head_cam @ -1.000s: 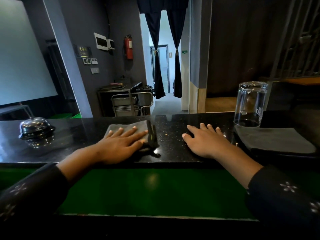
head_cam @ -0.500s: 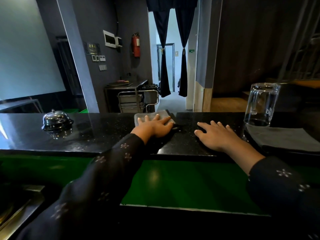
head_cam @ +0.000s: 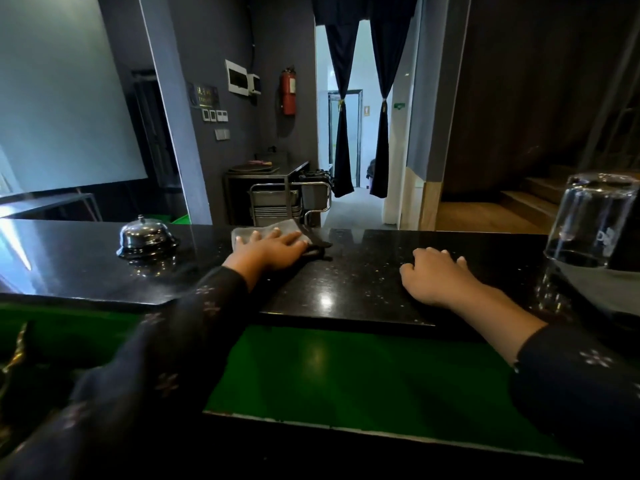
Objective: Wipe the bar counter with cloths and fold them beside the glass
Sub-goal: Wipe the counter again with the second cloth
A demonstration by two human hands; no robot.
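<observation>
Left hand (head_cam: 273, 247) is pressing a grey cloth (head_cam: 263, 231) flat at the far edge of the black tabletop (head_cam: 363, 282), fingers spread; its palm is hiding most of the cloth. Right hand (head_cam: 434, 275) is resting empty, fingers loosely curled. The inverted glass (head_cam: 588, 221) and folded cloth (head_cam: 602, 284) are running off the right frame edge.

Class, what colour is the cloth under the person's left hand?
Grey; the cloth shows best in the head view, lying flat beneath the left hand.
</observation>
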